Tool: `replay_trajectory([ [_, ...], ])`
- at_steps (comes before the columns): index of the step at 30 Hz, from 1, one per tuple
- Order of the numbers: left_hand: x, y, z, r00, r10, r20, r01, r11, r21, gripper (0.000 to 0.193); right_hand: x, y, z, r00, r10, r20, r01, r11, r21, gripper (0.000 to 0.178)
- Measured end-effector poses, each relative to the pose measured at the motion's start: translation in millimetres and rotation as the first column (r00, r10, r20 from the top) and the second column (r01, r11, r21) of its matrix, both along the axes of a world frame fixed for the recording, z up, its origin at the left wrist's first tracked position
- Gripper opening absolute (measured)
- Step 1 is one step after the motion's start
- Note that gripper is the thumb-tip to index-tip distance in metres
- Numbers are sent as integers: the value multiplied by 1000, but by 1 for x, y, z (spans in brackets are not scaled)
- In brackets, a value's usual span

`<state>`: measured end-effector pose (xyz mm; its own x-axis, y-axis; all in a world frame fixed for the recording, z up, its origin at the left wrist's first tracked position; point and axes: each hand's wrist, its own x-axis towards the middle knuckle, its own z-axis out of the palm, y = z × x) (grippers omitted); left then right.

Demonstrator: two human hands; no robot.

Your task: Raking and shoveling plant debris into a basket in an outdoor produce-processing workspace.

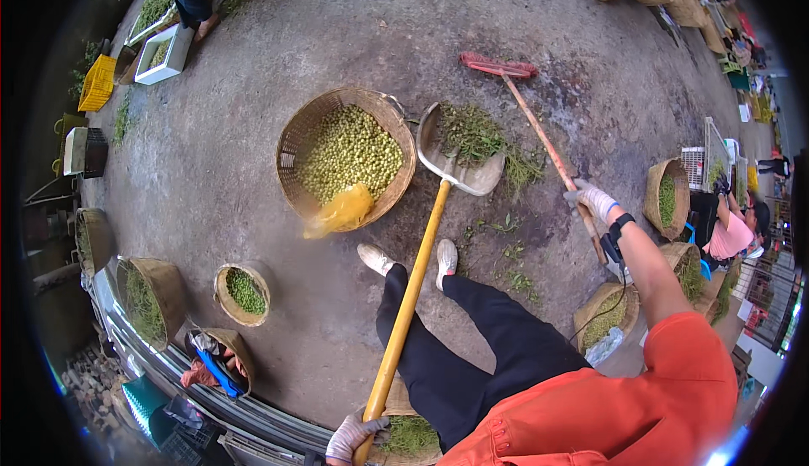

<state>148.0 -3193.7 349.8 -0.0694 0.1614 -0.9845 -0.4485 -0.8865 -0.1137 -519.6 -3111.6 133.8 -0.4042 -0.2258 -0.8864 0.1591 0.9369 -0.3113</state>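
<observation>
My left hand (352,439), in a pale work glove, is closed round the lower end of a shovel's yellow handle (413,297). The metal shovel blade (482,178) rests on the ground with green leafy scraps (470,131) heaped in and just beyond it. My right hand (593,201), gloved too, grips the wooden stick of a red broom (548,143). The broom's red head (499,66) touches the ground beyond the scraps. Left of the blade stands a large wicker basket (289,141) of round yellow-green fruit (354,152), with a yellow plastic bag (341,211) over its near rim.
Loose leaves (516,255) lie right of my feet. A smaller basket of green fruit (244,291) stands at the left, near more wicker baskets (152,302). A white foam box (165,55) is at far left beside a seated person. Baskets (666,199) and another person line the right.
</observation>
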Motion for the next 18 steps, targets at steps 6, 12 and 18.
replay_trajectory([
  [6,-87,-12,-135,832,-553,43,543,797,-263,49,62,2,-33,890,390,-238,-349,916,198,25],
  [12,-124,5,-218,695,-661,283,719,638,-275,42,123,132,70,842,538,35,-531,818,221,23],
  [18,-83,34,-181,571,-777,266,820,558,-129,44,141,126,183,909,407,-92,-369,887,278,27],
])
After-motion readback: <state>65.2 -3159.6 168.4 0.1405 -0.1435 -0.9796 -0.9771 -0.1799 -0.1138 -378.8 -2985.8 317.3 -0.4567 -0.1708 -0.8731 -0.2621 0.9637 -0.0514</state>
